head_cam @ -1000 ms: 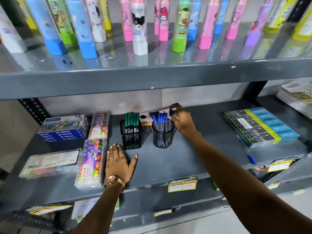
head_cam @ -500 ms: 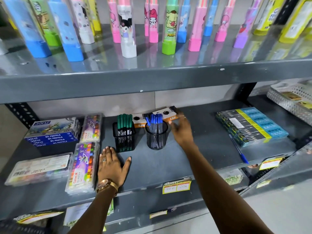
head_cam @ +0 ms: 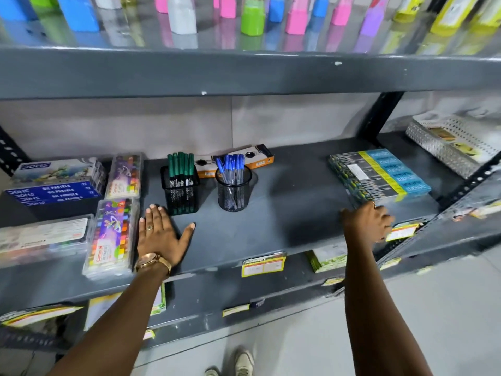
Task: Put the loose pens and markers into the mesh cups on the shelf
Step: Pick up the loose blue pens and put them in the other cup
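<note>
Two black mesh cups stand on the grey shelf [head_cam: 284, 213]. The square cup [head_cam: 181, 194] holds several green markers [head_cam: 180, 164]. The round cup [head_cam: 233, 194] to its right holds several blue pens [head_cam: 230, 164]. My left hand [head_cam: 160, 234] lies flat on the shelf, fingers spread, just in front and left of the square cup. My right hand [head_cam: 366, 223] is far to the right, fingers bent down at the front corner of the stacked pencil boxes [head_cam: 379, 175]. It is blurred, and no loose pen shows beneath it.
An orange and black box [head_cam: 260, 158] lies behind the cups. Oil pastel boxes [head_cam: 54, 185] and clear crayon cases [head_cam: 113, 234] fill the left end. A white perforated basket [head_cam: 455, 142] sits at the far right. The upper shelf [head_cam: 244, 74] hangs low overhead.
My right hand left the round cup and swept right to the front of the pencil boxes, over where a loose blue pen lay. My left hand stayed flat.
</note>
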The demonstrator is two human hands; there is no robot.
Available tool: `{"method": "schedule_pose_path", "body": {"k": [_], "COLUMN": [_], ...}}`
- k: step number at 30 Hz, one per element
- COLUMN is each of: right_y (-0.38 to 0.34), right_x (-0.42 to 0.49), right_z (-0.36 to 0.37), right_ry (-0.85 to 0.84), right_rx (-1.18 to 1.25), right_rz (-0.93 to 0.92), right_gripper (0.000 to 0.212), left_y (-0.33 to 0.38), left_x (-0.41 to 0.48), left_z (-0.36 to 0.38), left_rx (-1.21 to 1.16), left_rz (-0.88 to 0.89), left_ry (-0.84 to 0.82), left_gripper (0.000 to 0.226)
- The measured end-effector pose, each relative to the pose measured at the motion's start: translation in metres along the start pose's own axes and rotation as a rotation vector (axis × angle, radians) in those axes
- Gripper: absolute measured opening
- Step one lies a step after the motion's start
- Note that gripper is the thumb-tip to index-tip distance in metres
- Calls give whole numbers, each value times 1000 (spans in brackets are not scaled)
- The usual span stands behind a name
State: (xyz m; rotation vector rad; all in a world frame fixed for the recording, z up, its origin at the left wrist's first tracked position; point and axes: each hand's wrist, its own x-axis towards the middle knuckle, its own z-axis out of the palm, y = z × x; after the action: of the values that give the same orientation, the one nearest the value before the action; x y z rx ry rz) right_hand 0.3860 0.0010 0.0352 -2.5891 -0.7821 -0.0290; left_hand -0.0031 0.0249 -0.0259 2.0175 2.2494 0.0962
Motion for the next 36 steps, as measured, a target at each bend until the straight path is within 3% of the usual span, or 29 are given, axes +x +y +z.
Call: {"method": "schedule_pose_path", "body": {"k": [3,5,8,16,27,30,33,36], "right_y": [14,19,20,11,-80,-115,-151,-179], "right_x": [6,7,2,-3,-37,-26,-20,-21], "right_z": [2,4,7,17,-24,-45,-58,-49], "right_ry": [-80,-119,-147,-162,-49,-108,-235,-349], "right_rx": [-19,-27,-51,14,1042,1273,1343,1204], "right_rz": [74,66,17,-165,-380,-388,-465,-611], "right_gripper": [57,48,35,25,19,24,29,30], "left_y": [-1,-1,-1,0,0,0,1,1], "left_x": [1,2,2,0,-2,-2,-3,-4], "left_z": [1,2,1,-3,-4,-3,-4,-4], "left_rx": [-1,4,11,24,-37,-58,-69,-67], "left_rz": [2,5,5,3,-7,-8,-11,-15], "left_ry": [8,9,4,-7,39,46,56,58], "left_gripper": [100,98,99,93,100,99,98,98]}}
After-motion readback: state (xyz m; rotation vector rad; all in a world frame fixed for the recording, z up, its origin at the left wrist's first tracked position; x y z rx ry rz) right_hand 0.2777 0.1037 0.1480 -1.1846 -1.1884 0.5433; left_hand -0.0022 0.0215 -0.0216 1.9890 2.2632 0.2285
